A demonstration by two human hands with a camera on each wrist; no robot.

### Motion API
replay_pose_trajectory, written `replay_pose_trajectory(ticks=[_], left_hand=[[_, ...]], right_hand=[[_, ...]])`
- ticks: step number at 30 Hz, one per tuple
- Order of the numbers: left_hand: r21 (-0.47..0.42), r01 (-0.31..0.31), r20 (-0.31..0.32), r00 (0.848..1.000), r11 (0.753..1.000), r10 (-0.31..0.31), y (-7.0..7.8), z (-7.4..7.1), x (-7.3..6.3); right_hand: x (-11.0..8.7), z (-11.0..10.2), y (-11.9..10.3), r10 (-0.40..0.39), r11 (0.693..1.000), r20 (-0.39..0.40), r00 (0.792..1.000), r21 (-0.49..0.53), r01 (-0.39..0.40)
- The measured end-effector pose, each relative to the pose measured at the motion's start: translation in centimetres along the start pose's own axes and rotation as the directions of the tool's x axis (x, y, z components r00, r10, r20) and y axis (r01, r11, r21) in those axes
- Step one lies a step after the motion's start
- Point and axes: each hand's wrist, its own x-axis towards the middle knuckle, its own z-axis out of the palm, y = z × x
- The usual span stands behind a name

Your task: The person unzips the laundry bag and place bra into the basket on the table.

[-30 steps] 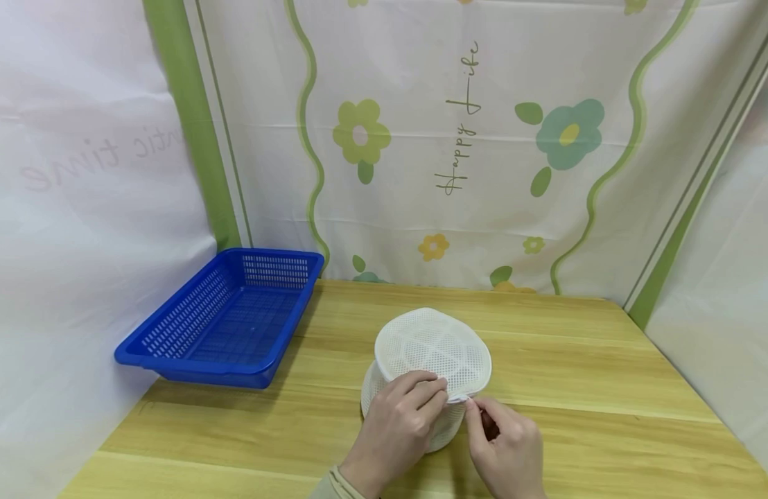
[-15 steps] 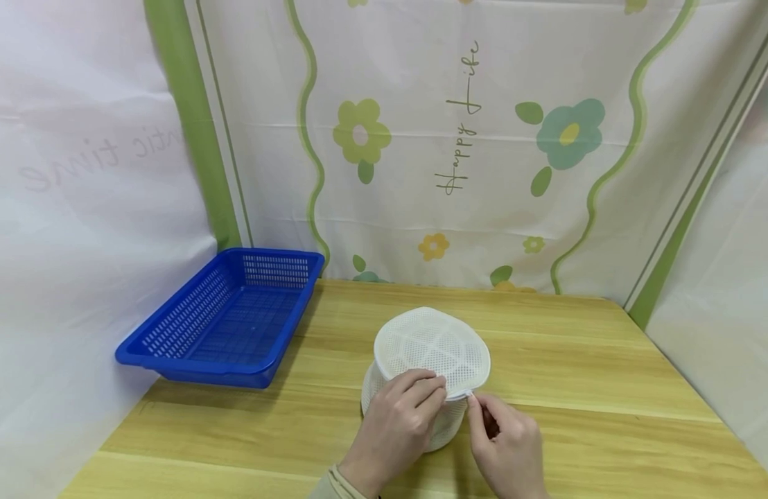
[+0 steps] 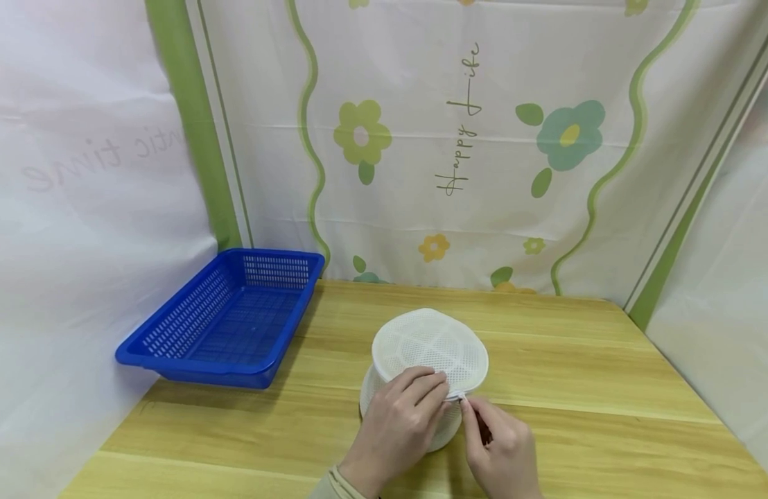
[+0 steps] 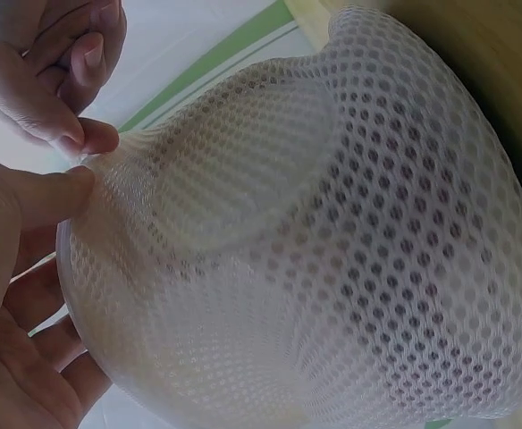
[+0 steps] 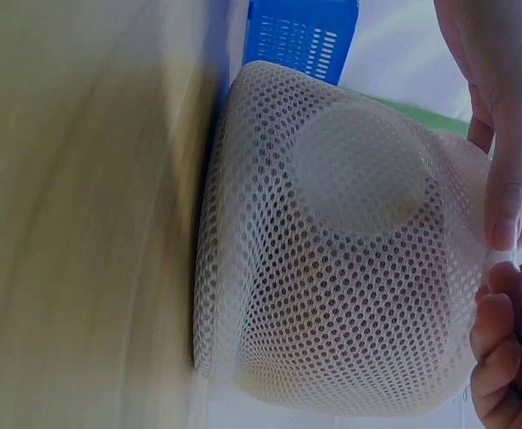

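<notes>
A white mesh laundry bag (image 3: 434,339), drum-shaped with a round flat top, stands on the wooden table. My left hand (image 3: 398,423) grips its near top rim, fingers over the top; in the left wrist view the thumb (image 4: 51,195) presses the rim from the side. Just right of it, my right hand (image 3: 502,443) pinches a small white piece at the zipper edge (image 3: 455,397), which the fingertips mostly cover. Both hands' fingertips meet closely at the rim in the right wrist view. Through the mesh side (image 5: 332,295) a paler round patch (image 5: 361,165) shows.
A blue plastic basket (image 3: 278,346) with slotted walls stands at the table's left edge. Behind the table (image 3: 608,374) hangs a white curtain (image 3: 409,201) printed with flowers, and more white cloth encloses both sides.
My right hand has shifted slightly right along the rim, then back left toward my left hand. The bag's top has moved a touch left. My left hand keeps its hold.
</notes>
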Motion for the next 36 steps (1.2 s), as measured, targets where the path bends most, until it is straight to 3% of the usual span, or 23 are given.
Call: replay_pose_trajectory(ticks=[18, 28, 36], left_hand=[[0.042, -0.042, -0.027, 0.999, 0.998, 0.043, 0.02, -0.13, -0.09], [0.045, -0.042, -0.026, 0.999, 0.998, 0.043, 0.05, -0.13, -0.1], [0.04, -0.04, -0.035, 0.999, 0.998, 0.042, 0.07, -0.17, -0.03]], right_hand=[[0.72, -0.08, -0.55, -0.042, 0.997, -0.083, 0.996, -0.072, 0.036], [0.06, -0.37, -0.02, 0.074, 0.995, -0.065, 0.995, -0.062, -0.078], [0.23, -0.55, 0.07, 0.088, 0.991, -0.077, 0.993, -0.093, -0.095]])
